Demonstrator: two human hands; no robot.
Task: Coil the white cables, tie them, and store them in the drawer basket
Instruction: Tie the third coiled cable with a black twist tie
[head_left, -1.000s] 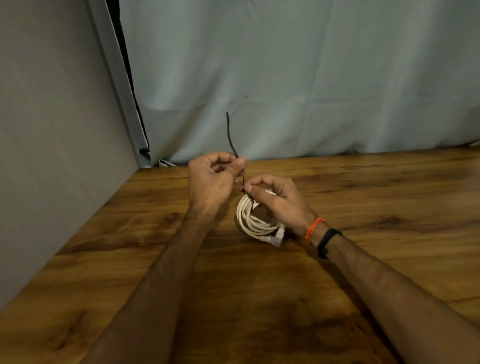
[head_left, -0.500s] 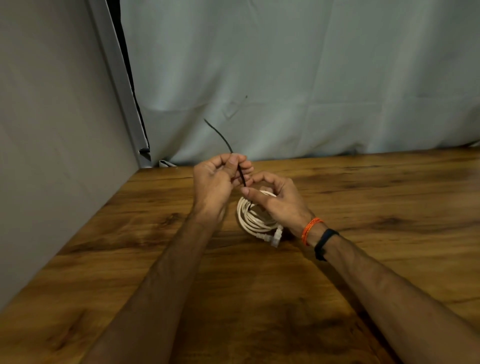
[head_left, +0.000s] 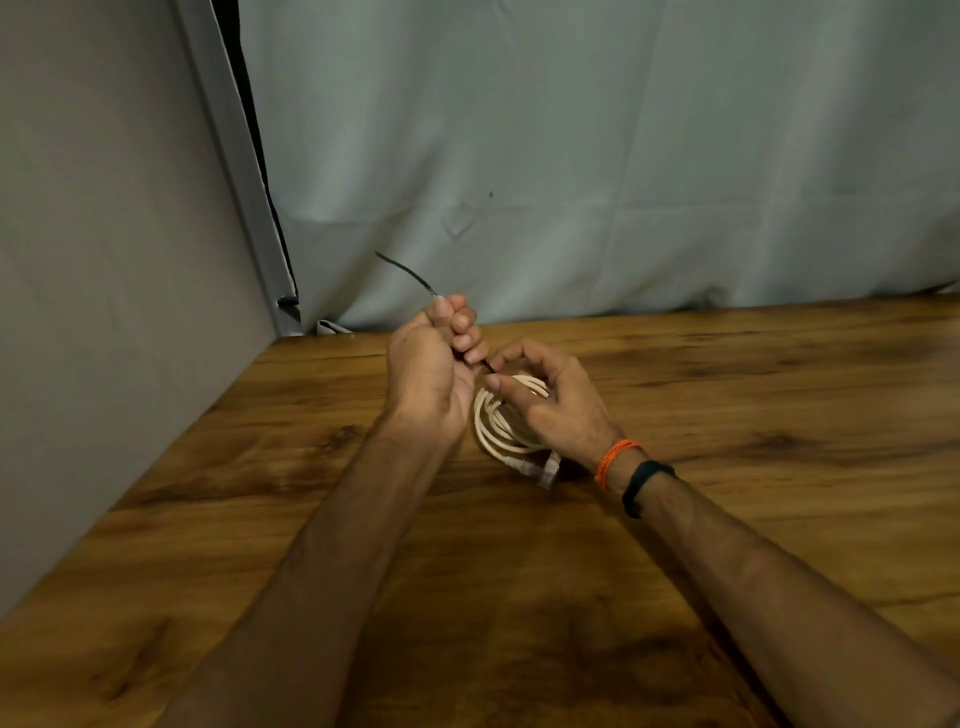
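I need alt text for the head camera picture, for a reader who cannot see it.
Left hand pulls a black tie that runs toward the coiled white cable, which the right hand holds on a wooden table.

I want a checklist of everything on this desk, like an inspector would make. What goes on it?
Surface: wooden table, brown grain, bare around the work.
Job's things: coiled white cable resting on the table, its plug toward the viewer; black tie sticking up to the left.
Clutter: nothing seen.
Hands: left hand grips the black tie; right hand holds the coil, pinching at the tie.
Cables: one white coil only.
Surroundings: pale curtain behind, grey wall at left; no drawer basket in view.
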